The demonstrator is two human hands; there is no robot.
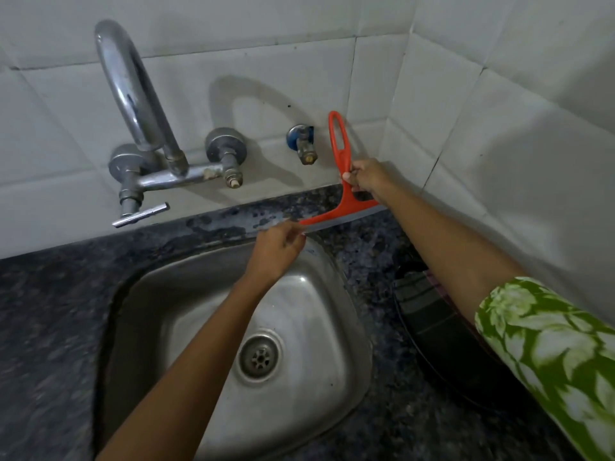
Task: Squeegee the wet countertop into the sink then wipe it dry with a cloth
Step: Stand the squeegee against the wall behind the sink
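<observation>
Counter: dark speckled stone [50,311] under a white tiled wall [499,144], wet-looking strip behind the sink.
Sink: steel basin [186,294] at centre, drain [261,357] toward 5 o'clock within it.
Tap: chrome gooseneck [133,94] at 11 o'clock; small valve [304,144] at 12 o'clock.
Squeegee: red [346,181], at 1 o'clock of the basin, handle loop up against the wall, blade along the counter's back strip.
Right hand: [367,179] fingers clamped round the handle's lower part.
Left hand: [276,247] fingertips pinching the blade's left end, over the sink's back rim.
Sleeve: green floral [549,354], at 4 o'clock.
Dark object: [432,321] under the right forearm, unclear what.
</observation>
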